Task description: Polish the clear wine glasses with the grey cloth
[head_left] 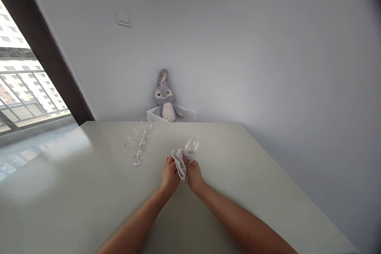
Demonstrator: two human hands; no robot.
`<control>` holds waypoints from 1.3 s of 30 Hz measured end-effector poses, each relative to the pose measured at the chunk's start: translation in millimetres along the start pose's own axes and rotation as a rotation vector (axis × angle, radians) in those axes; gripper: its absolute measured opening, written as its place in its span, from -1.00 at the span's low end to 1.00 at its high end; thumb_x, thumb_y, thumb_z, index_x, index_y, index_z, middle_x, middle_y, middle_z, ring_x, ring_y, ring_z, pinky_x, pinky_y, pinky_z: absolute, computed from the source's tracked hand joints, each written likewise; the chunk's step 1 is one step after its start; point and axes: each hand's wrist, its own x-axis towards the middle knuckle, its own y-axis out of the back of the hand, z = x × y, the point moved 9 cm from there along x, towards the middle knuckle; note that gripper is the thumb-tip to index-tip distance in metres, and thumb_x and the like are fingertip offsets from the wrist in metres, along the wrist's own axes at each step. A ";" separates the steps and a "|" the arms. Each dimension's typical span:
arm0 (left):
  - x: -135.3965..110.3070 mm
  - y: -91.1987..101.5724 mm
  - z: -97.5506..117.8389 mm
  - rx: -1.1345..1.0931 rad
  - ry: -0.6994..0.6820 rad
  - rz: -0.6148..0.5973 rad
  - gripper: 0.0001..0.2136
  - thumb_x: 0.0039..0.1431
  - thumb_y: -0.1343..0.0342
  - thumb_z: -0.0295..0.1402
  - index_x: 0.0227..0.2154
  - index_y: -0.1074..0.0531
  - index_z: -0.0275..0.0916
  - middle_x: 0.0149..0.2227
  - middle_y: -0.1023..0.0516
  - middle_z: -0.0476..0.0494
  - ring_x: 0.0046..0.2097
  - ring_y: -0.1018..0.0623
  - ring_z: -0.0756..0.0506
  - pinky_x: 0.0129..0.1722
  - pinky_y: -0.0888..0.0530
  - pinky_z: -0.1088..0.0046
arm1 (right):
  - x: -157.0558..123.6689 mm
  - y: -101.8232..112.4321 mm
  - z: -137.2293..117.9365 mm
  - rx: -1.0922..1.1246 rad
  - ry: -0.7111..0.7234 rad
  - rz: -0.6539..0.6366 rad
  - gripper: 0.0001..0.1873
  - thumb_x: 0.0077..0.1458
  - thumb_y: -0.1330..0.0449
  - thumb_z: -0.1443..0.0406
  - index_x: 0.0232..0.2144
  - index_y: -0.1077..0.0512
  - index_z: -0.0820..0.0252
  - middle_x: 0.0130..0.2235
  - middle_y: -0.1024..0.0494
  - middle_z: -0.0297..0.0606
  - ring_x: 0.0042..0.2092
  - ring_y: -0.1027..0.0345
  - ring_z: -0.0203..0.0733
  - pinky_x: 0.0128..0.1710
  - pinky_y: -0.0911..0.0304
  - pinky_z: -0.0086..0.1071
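Observation:
A light grey cloth (180,162) is bunched between my two hands, above the near middle of the table. My left hand (170,172) is closed at the cloth's left edge, its fingertips partly hidden behind the folds. On the other side, my right hand (193,172) grips the cloth with the thumb lying on top. The clear bowl of a wine glass (192,145) sticks out beyond the cloth, tilted away from me. Its stem and foot are covered by the cloth and fingers. Several clear wine glasses (138,152) stand in a cluster to the left.
The pale table (238,206) spreads wide around my arms. Behind its far edge, a grey plush rabbit (168,111) sits in a white perforated basket (190,115). A wall rises behind and to the right, with a light switch (122,17). A dark-framed window (44,43) is at left.

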 end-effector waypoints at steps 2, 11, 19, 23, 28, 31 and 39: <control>4.6 11.2 -16.4 -0.209 0.126 0.056 -0.79 0.13 0.15 -0.39 -0.38 -0.40 -0.23 -0.29 -0.43 -0.13 -0.24 -0.42 -0.08 -0.24 -0.38 0.34 | 6.7 12.7 -8.1 -0.185 0.064 0.020 -0.64 -0.04 -0.12 0.04 -0.36 -0.41 0.23 -0.41 -0.50 -0.28 -0.35 -0.34 -0.17 -0.36 -0.22 -0.35; 10.7 -0.2 -26.4 -0.708 0.374 -0.110 -0.43 -0.06 -0.17 -0.15 -0.02 -0.14 -0.29 -0.14 -0.48 -0.36 -0.08 -0.46 -0.19 -0.15 -0.39 0.27 | -8.8 -1.8 -28.8 -1.076 0.262 -0.313 -0.77 0.06 -0.06 0.26 -0.22 -0.37 0.21 -0.32 -0.52 -0.20 -0.31 -0.35 -0.14 -0.33 -0.16 -0.35; 5.2 17.7 -50.0 -0.676 0.527 0.164 -0.47 -0.06 -0.16 -0.12 -0.07 -0.18 -0.26 -0.18 -0.49 -0.29 -0.18 -0.52 -0.14 -0.21 -0.44 0.28 | -34.8 -5.9 -46.2 -1.569 0.710 -0.353 -0.71 -0.04 -0.12 0.43 -0.19 -0.37 0.23 -0.19 -0.49 -0.10 -0.05 -0.21 -0.03 0.03 0.04 -0.13; 10.8 58.3 -51.6 -0.547 0.398 0.428 -0.47 -0.05 -0.17 -0.16 -0.04 -0.14 -0.20 -0.09 -0.42 -0.30 -0.08 -0.47 -0.13 -0.11 -0.41 0.26 | -56.8 -7.8 -40.0 -1.538 0.720 -0.630 -0.54 -0.06 -0.20 0.24 -0.05 -0.31 0.09 -0.05 -0.42 -0.17 0.12 -0.04 0.00 0.11 0.20 -0.04; 9.5 84.3 -22.2 -0.430 0.070 0.583 -0.45 -0.01 -0.17 -0.26 0.02 -0.06 -0.15 -0.01 -0.32 -0.27 0.08 -0.33 -0.13 0.01 -0.33 0.21 | -45.9 -12.9 -84.2 -1.413 0.680 -0.539 -0.54 0.01 -0.09 0.00 -0.09 -0.36 0.07 0.04 -0.34 -0.20 0.10 -0.06 -0.02 0.05 0.06 -0.14; 3.4 67.9 -2.9 -0.403 -0.074 0.506 -0.43 -0.02 -0.18 -0.31 0.04 -0.04 -0.15 0.02 -0.28 -0.28 0.08 -0.32 -0.15 0.02 -0.32 0.15 | -25.4 -17.4 -111.7 -1.343 0.704 -0.291 -0.72 0.13 -0.01 0.14 -0.29 -0.41 0.17 -0.17 -0.46 -0.16 -0.09 -0.23 -0.11 -0.09 -0.06 -0.24; -11.4 24.9 15.1 -0.352 -0.253 0.260 -0.39 -0.05 -0.20 -0.34 0.05 -0.04 -0.15 0.05 -0.27 -0.33 0.04 -0.36 -0.19 -0.05 -0.37 0.14 | 9.4 -35.8 -65.6 -1.182 0.396 -0.351 -0.66 -0.04 -0.18 0.20 -0.18 -0.26 0.14 -0.43 -0.43 -0.39 -0.45 -0.28 -0.29 -0.49 -0.08 -0.46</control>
